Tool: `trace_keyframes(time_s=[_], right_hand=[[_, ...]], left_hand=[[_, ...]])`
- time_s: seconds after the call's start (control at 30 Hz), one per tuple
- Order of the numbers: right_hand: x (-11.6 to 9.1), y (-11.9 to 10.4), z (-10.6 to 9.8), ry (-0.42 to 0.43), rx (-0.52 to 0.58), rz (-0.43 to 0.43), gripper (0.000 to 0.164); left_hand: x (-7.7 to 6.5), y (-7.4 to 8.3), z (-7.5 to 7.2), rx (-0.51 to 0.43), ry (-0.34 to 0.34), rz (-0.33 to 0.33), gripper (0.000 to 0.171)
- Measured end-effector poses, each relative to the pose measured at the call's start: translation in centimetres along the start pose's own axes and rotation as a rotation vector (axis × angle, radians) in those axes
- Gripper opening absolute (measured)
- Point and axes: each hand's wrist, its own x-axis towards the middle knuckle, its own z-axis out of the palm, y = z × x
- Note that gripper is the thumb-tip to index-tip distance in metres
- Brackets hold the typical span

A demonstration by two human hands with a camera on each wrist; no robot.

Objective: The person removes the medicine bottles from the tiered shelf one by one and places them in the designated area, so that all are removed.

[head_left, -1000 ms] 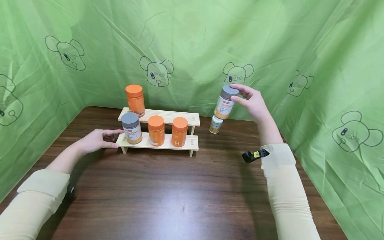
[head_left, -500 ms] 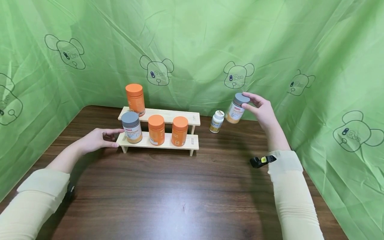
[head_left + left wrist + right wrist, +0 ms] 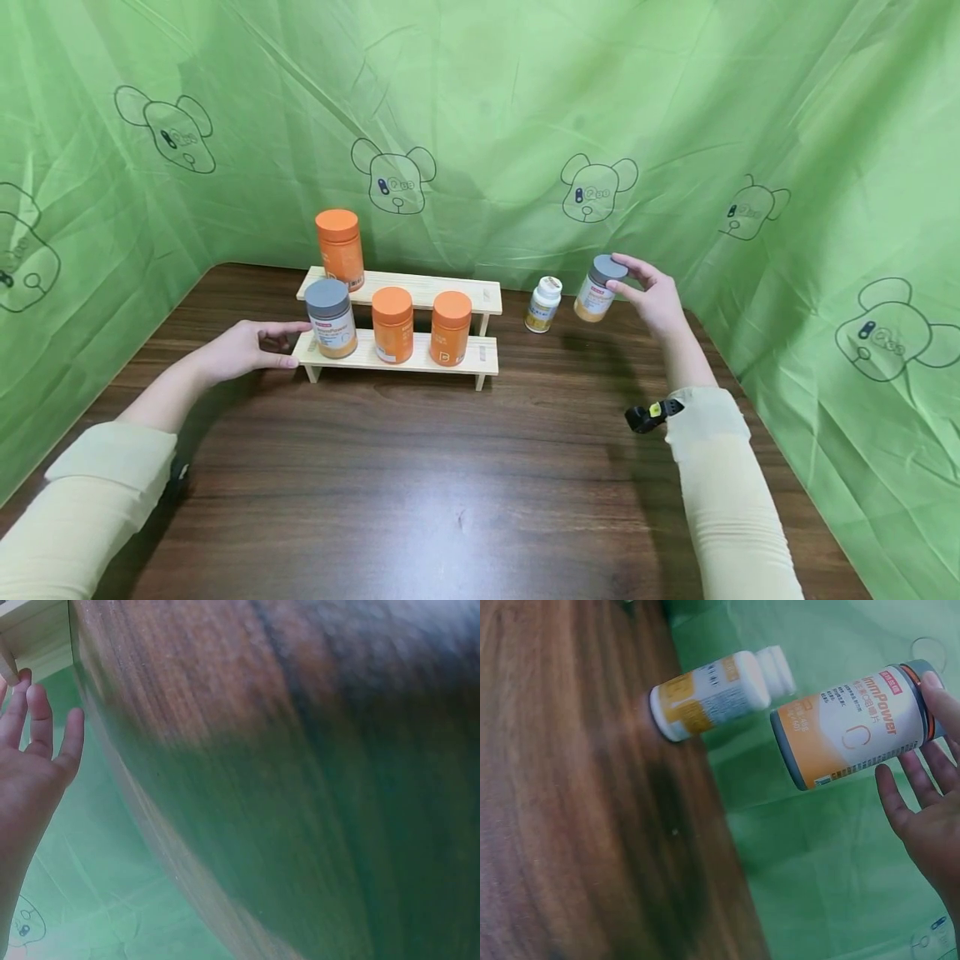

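Note:
My right hand pinches the grey lid of a supplement bottle with a white and orange label. In the right wrist view, this bottle appears close beside a smaller white-capped bottle with a yellow label. On the left, my left hand holds the end of the lower tier of a two-tier wooden rack, thumb at the front edge and index finger behind. That tier carries a second grey-lidded bottle and two orange bottles. Another orange bottle stands on the upper tier.
A dark wooden table lies beneath everything. Green cloth with printed mouse faces surrounds its back and sides. The small white-capped bottle stands between the rack and my right hand.
My right hand has carried the grey-lidded bottle rightward and down, from overlapping the small white-capped bottle to that bottle's right. My left hand and the rack have stayed put.

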Motion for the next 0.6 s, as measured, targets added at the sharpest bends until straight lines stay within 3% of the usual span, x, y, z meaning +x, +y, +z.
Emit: trace_keyframes(time_s=[0.4,0.6], right_hand=[[-0.7,3.0,1.5,0.108,0.065,0.103,0.053],[-0.9,4.4,2.2,0.121,0.062,0.099,0.052]], left_hand=[[0.3,-0.5,0.2,0.011,0.001,0.003,0.067],[0.2,-0.3,0.3,0.008,-0.004,-0.014,0.067]])
